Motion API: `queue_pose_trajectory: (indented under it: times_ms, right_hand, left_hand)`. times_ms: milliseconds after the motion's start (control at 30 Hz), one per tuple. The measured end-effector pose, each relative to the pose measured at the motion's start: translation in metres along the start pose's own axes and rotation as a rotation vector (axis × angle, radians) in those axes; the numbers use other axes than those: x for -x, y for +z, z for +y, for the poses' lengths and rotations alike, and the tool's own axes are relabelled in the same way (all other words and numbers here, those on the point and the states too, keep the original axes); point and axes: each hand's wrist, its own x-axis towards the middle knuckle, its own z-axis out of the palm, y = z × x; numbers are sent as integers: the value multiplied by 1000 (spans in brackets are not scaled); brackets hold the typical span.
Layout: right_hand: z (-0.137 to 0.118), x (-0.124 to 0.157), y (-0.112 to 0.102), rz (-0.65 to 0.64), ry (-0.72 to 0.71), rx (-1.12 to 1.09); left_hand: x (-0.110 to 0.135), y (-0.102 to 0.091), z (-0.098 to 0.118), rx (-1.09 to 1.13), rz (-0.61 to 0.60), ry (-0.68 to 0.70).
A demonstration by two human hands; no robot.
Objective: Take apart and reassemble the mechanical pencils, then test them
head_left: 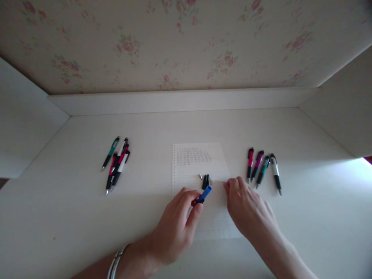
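My left hand (180, 221) pinches the blue barrel of a pen (206, 193) between thumb and fingers, with its open end pointing up and away. Low over the right edge of a ruled sheet of paper (200, 213), my right hand (247, 203) is closed with its fingers curled under. Whatever it may hold is hidden. On the sheet, just beyond the blue barrel, lie black pen parts (205, 181). A small silver pen tip (200, 176) rests beside them. Rows of handwriting cover the upper part of the paper.
Several assembled pens lie in an overlapping pile (117, 164) on the left of the white desk (72, 217). On the right, a pink pen (250, 164), a purple pen (257, 166), a green pen (263, 171) and a white pen (276, 173) lie side by side. White panels enclose the desk.
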Motion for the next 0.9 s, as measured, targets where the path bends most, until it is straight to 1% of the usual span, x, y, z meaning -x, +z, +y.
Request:
queue_pose_trajectory:
  times_ms: [67, 100, 167, 200, 233, 300, 333, 433, 500, 567, 667, 900]
  right_hand:
    - [2, -2, -1, 30, -2, -125]
    - [2, -3, -4, 66, 8, -232]
    - [2, -5, -12, 148, 55, -529]
    - [1, -5, -17, 193, 107, -706]
    - [0, -4, -22, 184, 148, -880]
    - [-1, -4, -30, 217, 199, -1229]
    - [-2, -4, -32, 208, 221, -1370]
    - [-3, -4, -33, 204, 301, -1716]
    - [-4, -6, -32, 242, 339, -1900]
    - [-4, -8, -31, 297, 348, -2026]
    - [-5, -10, -33, 365, 364, -2085]
    - [-5, -11, -30, 443, 384, -1957]
  left_hand:
    - [0, 0, 0, -5, 8, 4]
    - [0, 0, 0, -5, 18, 3]
    - [1, 1, 0, -3, 36, -7]
    - [2, 1, -1, -5, 39, -13]
    - [2, 1, -1, -9, 37, -19]
    - [3, 1, -2, -22, 27, -19]
    - [4, 1, -2, -29, 21, -14]
    - [4, 0, -3, -41, 10, 2]
    - [3, 0, -3, -42, 2, -2]
    - [2, -1, -2, -35, -8, -14]
    - [1, -2, -1, -28, -24, -29]
    - [0, -2, 1, -1, -4, -41]
